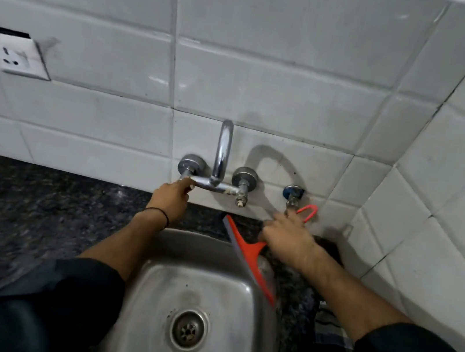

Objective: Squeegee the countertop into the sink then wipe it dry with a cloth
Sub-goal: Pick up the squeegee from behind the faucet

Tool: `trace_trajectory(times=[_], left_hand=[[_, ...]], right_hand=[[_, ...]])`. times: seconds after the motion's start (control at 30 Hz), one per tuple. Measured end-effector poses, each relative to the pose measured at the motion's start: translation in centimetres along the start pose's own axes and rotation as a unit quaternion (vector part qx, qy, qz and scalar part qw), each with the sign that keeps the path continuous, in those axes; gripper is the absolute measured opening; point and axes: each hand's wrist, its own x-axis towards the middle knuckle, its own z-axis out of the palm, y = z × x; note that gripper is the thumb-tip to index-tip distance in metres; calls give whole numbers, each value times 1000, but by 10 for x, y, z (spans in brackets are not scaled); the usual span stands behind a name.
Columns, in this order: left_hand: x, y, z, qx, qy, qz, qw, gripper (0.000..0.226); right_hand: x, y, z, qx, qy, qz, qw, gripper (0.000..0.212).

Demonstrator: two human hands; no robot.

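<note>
Right of sink [195, 285]: right hand [288, 239] closed on red squeegee [248, 257], blade lying along sink's right rim. Left hand [171, 199] loosely curled, fingers touching tap [221, 159]. Squeegee step underway, likely. Next: drag water leftward over rim; cloth [333, 341] waits near right.

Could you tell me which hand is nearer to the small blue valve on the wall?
Right. The right hand, gripping the orange squeegee, sits just below the blue valve; the left hand is farther left, touching the tap.
</note>
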Motion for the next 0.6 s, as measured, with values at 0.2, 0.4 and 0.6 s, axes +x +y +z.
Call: trace_trajectory(times=[0.2, 0.4, 0.6], left_hand=[[-45, -77, -36, -56, -23, 11, 998, 44], [-113, -202, -93, -39, 125, -133, 982, 29], [-167, -335, -162, -20, 207, -249, 946, 28]], right_hand=[[14, -86, -37, 108, 29, -113, 987, 38], [76, -180, -84, 167, 50, -171, 970, 41], [172, -299, -170, 193, 54, -225, 954, 37]])
